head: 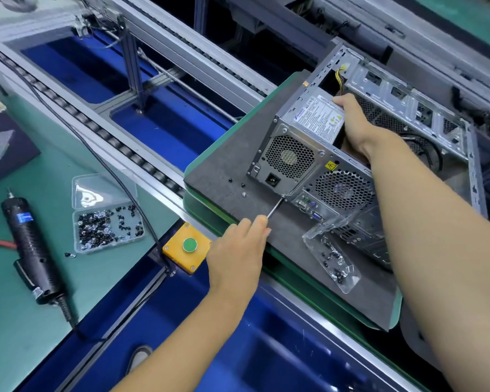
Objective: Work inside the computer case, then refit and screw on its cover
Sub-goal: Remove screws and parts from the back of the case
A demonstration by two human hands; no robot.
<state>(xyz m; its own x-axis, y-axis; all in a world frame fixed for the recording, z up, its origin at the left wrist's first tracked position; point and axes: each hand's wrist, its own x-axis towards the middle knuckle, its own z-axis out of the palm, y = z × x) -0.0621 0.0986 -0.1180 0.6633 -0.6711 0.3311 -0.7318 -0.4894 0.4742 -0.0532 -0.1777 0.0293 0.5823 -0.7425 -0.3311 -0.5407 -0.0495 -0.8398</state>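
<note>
Grey pallet point(238, 154) edge bare beside case point(323, 171); hands inside.

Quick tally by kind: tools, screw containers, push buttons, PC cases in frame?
Tools: 2, the electric screwdriver lying on the bench and the thin screwdriver held by the left hand
Screw containers: 2, the open plastic box and the clear bag
Push buttons: 1, the green button
PC cases: 1, the computer case, gripped by the right hand
Total: 6
</note>
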